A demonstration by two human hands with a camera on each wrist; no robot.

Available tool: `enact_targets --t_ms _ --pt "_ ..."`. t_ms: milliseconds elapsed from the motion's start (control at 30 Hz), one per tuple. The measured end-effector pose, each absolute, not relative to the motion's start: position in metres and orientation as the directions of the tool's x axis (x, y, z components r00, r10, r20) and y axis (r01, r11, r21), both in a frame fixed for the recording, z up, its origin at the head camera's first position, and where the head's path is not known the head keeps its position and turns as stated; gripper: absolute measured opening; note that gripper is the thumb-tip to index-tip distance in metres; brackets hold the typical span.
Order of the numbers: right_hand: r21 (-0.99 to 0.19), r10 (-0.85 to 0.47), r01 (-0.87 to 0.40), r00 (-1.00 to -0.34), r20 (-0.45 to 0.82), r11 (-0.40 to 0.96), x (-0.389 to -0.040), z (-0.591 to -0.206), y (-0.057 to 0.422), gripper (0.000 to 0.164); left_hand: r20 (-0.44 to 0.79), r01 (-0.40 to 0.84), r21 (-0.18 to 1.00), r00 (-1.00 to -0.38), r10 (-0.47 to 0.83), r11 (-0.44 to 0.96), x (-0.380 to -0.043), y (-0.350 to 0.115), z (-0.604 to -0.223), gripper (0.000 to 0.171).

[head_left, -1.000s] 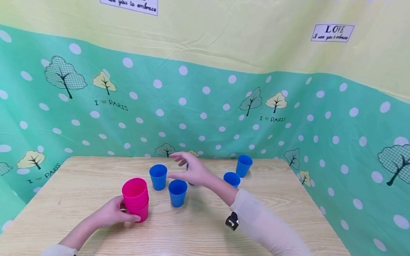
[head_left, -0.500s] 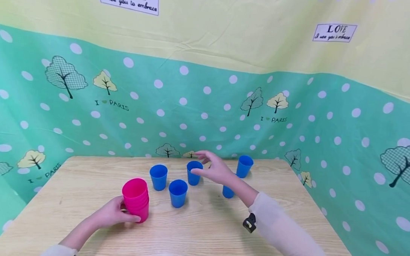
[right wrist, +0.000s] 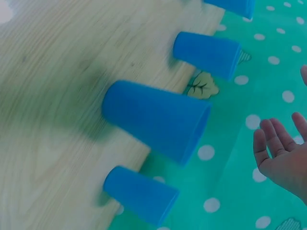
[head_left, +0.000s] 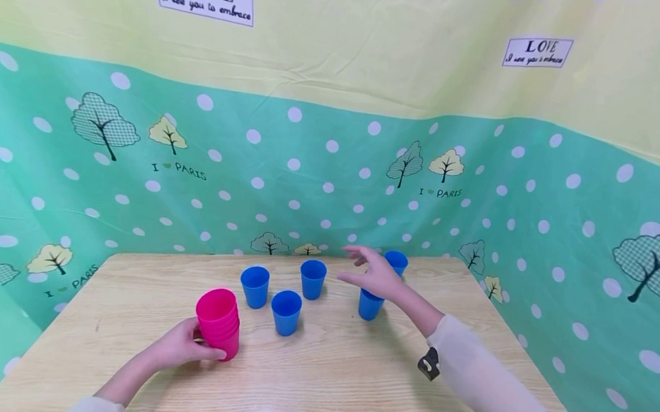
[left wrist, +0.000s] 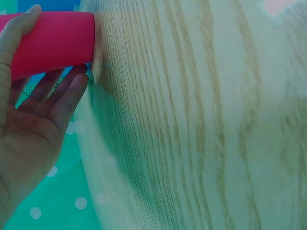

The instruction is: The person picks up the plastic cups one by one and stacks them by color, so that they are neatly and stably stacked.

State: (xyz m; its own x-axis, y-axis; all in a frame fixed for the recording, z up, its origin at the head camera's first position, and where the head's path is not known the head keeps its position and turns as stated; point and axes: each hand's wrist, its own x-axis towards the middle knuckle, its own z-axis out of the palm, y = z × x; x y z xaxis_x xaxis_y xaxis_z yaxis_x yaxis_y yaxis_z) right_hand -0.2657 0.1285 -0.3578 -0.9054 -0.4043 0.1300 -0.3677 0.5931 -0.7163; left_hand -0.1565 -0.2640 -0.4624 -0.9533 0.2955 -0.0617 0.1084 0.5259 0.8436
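A stack of nested pink cups stands upright at the table's left front, its mouth upward. My left hand holds it low, thumb in front and fingers around the far side; in the left wrist view the left hand has its thumb and fingers on either side of the pink wall. My right hand is in the air, fingers spread and holding nothing. Behind it, a blue cup is partly covered, and so is another blue cup. The right wrist view has the right hand apart from the blue cups.
Three more blue cups stand upright: one at the left, one nearer the front and one at the back. The wooden table ends at a green and yellow printed curtain behind it.
My right hand has moved to the right, from over the left-hand blue cups to the right-hand pair. The left hand and the pink stack have stayed in place.
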Motion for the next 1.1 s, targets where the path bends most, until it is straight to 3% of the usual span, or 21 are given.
enact_targets --t_ms 433,1100 --pt "-0.685 -0.352 -0.339 -0.927 0.128 0.645 -0.270 -0.374 0.170 0.061 -0.064 0.112 0.838 -0.952 0.300 0.534 -0.158 -0.265 -0.465 0.058" --pt "-0.681 -0.276 -0.189 -0.961 -0.019 0.707 -0.269 -0.410 0.203 0.083 -0.057 0.110 0.852 -0.953 0.299 0.512 -0.157 -0.264 -0.463 0.057"
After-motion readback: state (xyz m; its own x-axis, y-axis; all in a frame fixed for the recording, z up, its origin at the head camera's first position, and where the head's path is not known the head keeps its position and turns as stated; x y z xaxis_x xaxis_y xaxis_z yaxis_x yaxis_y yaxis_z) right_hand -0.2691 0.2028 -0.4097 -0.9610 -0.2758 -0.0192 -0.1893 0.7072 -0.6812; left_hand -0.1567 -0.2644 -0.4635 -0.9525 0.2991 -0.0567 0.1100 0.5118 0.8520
